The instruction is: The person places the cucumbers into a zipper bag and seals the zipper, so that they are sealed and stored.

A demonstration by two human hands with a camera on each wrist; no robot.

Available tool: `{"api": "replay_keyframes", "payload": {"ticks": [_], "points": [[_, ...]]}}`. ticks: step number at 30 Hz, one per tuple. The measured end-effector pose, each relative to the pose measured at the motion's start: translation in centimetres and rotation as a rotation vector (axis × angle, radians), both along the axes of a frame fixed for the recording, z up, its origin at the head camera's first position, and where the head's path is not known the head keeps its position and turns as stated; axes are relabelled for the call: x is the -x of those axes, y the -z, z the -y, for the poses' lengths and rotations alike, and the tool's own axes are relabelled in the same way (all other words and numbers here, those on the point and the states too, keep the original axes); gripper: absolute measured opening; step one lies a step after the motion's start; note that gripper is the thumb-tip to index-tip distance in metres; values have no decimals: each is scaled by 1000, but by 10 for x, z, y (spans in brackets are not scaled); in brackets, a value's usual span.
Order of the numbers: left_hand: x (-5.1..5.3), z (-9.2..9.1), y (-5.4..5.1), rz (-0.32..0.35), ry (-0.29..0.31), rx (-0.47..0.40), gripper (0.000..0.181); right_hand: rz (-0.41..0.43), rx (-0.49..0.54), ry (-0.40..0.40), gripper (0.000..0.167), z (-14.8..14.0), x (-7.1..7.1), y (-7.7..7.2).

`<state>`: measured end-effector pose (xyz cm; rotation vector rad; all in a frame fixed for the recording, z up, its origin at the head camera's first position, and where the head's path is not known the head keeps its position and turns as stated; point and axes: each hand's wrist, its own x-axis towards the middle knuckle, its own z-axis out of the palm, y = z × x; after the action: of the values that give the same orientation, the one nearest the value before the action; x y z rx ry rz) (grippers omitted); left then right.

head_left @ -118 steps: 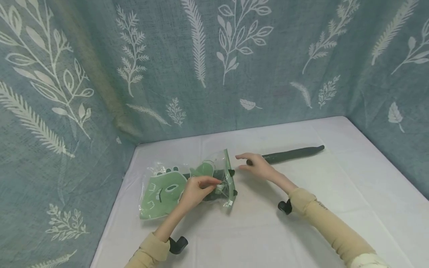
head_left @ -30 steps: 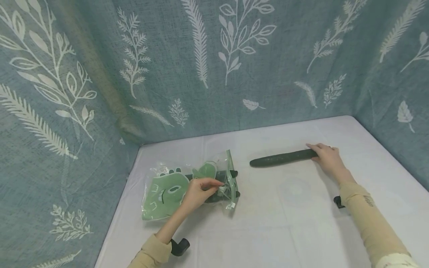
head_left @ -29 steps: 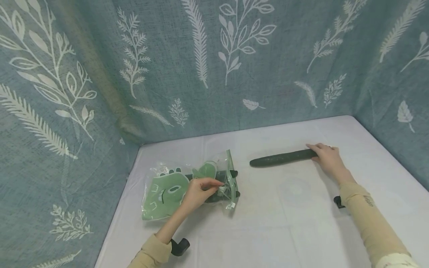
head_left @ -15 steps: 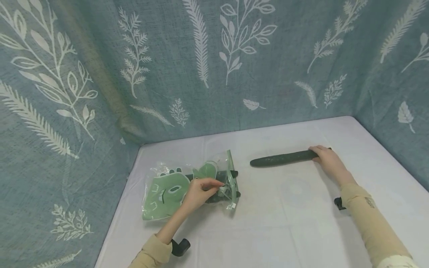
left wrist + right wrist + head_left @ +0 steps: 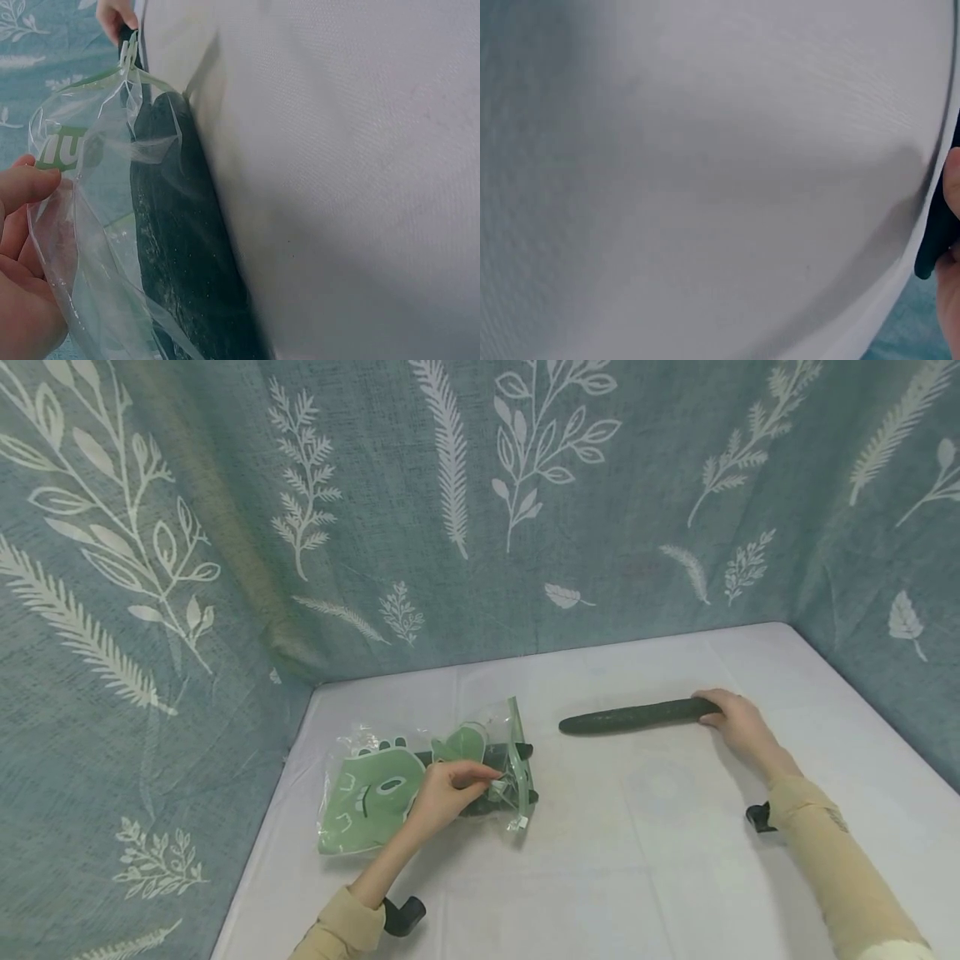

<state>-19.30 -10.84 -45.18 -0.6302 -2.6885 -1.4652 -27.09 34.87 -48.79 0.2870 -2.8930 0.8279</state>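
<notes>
A clear zip bag (image 5: 371, 802) printed with a green cartoon face lies on the left of the table. Dark green cucumbers show inside it, and one cucumber (image 5: 176, 225) fills the middle of the left wrist view. My left hand (image 5: 442, 792) pinches the bag's plastic near its zip end between thumb and fingers. Off to the right, my right hand (image 5: 741, 727) grips the right end of a loose cucumber (image 5: 630, 717), covering that tip. The loose cucumber's other end points toward the bag, apart from it. In the right wrist view, only part of the hand (image 5: 950, 300) appears.
A white cloth (image 5: 570, 877) covers the table. Blue-green curtains (image 5: 480, 593) with white leaf prints hang along the back and both sides. A black wrist camera (image 5: 405, 916) sits below the left hand, another (image 5: 761, 817) below the right.
My right hand has moved from the loose cucumber's left end to its right end, then shifted slightly and covered the tip. The left hand still pinches the bag.
</notes>
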Motion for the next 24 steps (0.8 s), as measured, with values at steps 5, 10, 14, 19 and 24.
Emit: {"api": "replay_keyframes", "payload": {"ticks": [5, 10, 14, 19, 24], "points": [[0, 0, 0, 4, -4, 2, 18, -55, 47, -36, 41, -6, 0, -4], [0, 0, 0, -16, 1, -10, 18, -60, 86, -41, 41, -9, -1, -5], [0, 0, 1, -39, 10, -15, 18, -78, 107, -42, 40, -10, -1, -6], [1, 1, 2, -35, 13, -10, 18, -89, 125, -45, 40, -8, -3, -8], [2, 0, 1, -31, 12, -15, 18, -92, 141, -53, 41, -6, -5, -11]]}}
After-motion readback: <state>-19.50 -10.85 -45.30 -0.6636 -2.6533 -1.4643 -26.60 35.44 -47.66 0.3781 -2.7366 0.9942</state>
